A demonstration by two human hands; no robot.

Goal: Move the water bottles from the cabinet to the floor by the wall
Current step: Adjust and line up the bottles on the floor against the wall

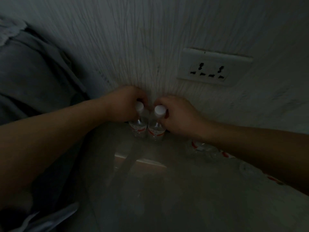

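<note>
Dim light; two water bottles at the foot of the wall (133,47), one in each hand.

My left hand (123,104) curls round the left bottle (139,127) below its white cap; my right hand (177,118) grips the right bottle (156,129) the same way. Both stand upright on the floor (167,190), side by side, touching. Wall socket (212,67) above right. More bottles (202,147) partly hidden under my right forearm. Grey bedding (33,72) crowds the left.
</note>
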